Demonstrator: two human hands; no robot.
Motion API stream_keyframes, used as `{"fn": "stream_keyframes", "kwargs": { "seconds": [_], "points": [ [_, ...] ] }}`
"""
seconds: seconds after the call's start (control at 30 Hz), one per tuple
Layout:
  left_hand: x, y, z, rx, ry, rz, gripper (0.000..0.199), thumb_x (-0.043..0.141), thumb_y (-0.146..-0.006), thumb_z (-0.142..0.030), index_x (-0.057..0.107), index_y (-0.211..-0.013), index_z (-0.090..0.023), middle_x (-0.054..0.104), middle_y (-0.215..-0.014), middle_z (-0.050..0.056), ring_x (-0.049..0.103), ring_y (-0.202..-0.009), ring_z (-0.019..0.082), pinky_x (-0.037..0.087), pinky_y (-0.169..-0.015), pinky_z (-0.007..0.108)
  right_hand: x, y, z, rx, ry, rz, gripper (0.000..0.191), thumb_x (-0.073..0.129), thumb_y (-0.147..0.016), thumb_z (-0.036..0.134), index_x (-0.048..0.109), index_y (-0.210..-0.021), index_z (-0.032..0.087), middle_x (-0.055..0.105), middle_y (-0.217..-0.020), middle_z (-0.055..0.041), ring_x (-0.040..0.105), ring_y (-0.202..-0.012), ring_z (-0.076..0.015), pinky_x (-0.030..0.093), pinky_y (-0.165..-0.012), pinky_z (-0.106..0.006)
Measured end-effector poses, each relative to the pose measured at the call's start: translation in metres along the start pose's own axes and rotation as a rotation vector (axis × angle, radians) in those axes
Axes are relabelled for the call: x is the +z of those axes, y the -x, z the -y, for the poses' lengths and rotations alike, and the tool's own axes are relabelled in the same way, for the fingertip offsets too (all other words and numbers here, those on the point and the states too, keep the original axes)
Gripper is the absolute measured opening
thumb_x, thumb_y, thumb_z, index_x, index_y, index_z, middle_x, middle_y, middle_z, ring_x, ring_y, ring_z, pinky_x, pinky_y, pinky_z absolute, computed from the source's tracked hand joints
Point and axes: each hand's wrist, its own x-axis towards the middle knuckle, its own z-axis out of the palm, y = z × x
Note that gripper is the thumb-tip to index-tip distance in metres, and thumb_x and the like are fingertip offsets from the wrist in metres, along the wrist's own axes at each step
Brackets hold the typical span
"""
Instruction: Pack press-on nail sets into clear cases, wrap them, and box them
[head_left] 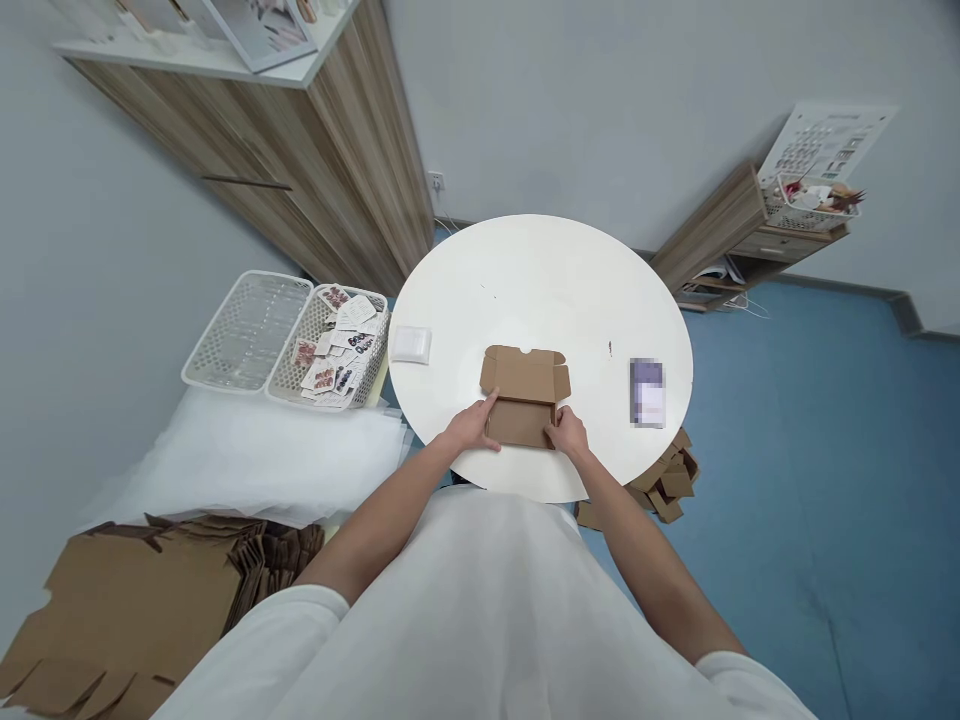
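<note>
A small brown cardboard box [523,376] lies on the white round table [517,270] near its front edge. Its lid stands folded back on the far side, with flaps at both ends, and the tray part shows a bare bottom. My left hand [472,425] grips the box's left end wall, one finger reaching up by the lid fold and another digit low at the near corner. At the opposite end, my right hand [569,432] is closed around the right wall, its fingertips partly hidden at the wall.
A white packet [412,345] lies at the table's left; a blurred purple-and-white item [647,393] lies right. Left of the table are a basket [351,395] of printed cards, another basket [196,365] with clear plastic pieces, white sheets [255,440] and flat cardboard [142,590]. Cardboard boxes [671,485] sit on the floor, right.
</note>
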Motion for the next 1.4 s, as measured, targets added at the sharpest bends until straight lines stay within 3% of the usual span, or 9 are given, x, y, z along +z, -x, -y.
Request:
{"fn": "stream_keyframes", "kwargs": {
  "seconds": [0.27,0.43,0.57,0.73,0.87,0.93,1.2,1.4],
  "points": [
    [0.001,0.004,-0.005,0.014,0.005,-0.026,0.119,0.075,-0.052,-0.047,-0.002,-0.14,-0.025,0.046,-0.12,0.014,0.048,-0.109,0.033,0.04,-0.081,0.036,0.006,0.004,0.002,0.032,0.036,-0.045,0.018,0.049,-0.07,0.023,0.037,-0.083,0.023,0.056,-0.077,-0.0022,0.055,-0.071,-0.0191,0.034,-0.053,-0.026],
    [0.011,0.011,-0.007,0.018,0.073,-0.072,0.103,0.065,-0.063,-0.052,0.0,-0.14,-0.029,0.046,-0.113,0.011,0.054,-0.094,0.026,0.042,-0.073,0.034,0.008,0.012,-0.003,0.066,0.041,-0.091,0.028,0.051,-0.069,0.024,0.036,-0.093,0.023,0.058,-0.085,-0.0037,0.056,-0.074,-0.0204,0.034,-0.054,-0.027],
    [0.022,0.019,-0.009,0.041,0.198,-0.156,0.096,0.059,-0.069,-0.053,-0.001,-0.14,-0.028,0.045,-0.116,0.011,0.053,-0.092,0.023,0.043,-0.076,0.035,0.006,0.017,-0.006,0.061,-0.018,-0.118,0.035,0.051,-0.069,0.03,0.035,-0.099,0.022,0.058,-0.091,-0.0046,0.056,-0.078,-0.0213,0.035,-0.056,-0.028],
    [0.04,0.022,-0.011,-0.106,0.457,-0.295,0.088,0.057,-0.073,-0.049,0.005,-0.14,-0.024,0.04,-0.126,0.014,0.053,-0.095,0.02,0.044,-0.078,0.033,0.003,0.024,-0.012,0.018,-0.181,-0.115,0.04,0.049,-0.07,0.044,0.037,-0.101,0.023,0.057,-0.085,-0.0025,0.055,-0.076,-0.0199,0.036,-0.058,-0.029],
    [0.048,0.015,-0.016,-0.16,0.619,-0.327,0.067,0.059,-0.073,-0.043,0.034,-0.131,-0.022,0.044,-0.123,0.013,0.05,-0.101,0.022,0.046,-0.074,0.031,0.001,0.026,-0.026,-0.065,-0.381,-0.096,0.033,0.048,-0.069,0.043,0.041,-0.094,0.023,0.056,-0.084,-0.0006,0.053,-0.072,-0.0164,0.038,-0.06,-0.028],
    [0.049,0.009,-0.023,-0.151,0.666,-0.356,0.062,0.062,-0.071,-0.04,0.042,-0.126,-0.022,0.044,-0.123,0.012,0.049,-0.102,0.022,0.047,-0.075,0.031,0.0,0.023,-0.034,-0.101,-0.472,-0.1,0.028,0.047,-0.068,0.038,0.043,-0.092,0.023,0.055,-0.084,-0.0002,0.051,-0.069,-0.0149,0.038,-0.059,-0.026],
    [0.049,-0.016,-0.054,-0.169,0.812,-0.383,0.064,0.063,-0.069,-0.032,0.04,-0.128,-0.023,0.04,-0.13,0.01,0.044,-0.109,0.023,0.041,-0.087,0.035,-0.01,-0.001,-0.058,-0.148,-0.749,-0.12,0.029,0.045,-0.064,0.029,0.046,-0.092,0.022,0.053,-0.087,0.0,0.044,-0.061,-0.0119,0.038,-0.056,-0.026],
    [0.055,-0.016,-0.06,-0.223,0.866,-0.4,0.065,0.062,-0.071,-0.033,0.038,-0.129,-0.019,0.04,-0.133,0.011,0.042,-0.114,0.024,0.036,-0.093,0.038,-0.013,-0.004,-0.072,-0.198,-0.813,-0.041,0.028,0.044,-0.066,0.029,0.046,-0.092,0.021,0.053,-0.094,-0.0017,0.042,-0.058,-0.0104,0.038,-0.059,-0.026]
  ]
}}
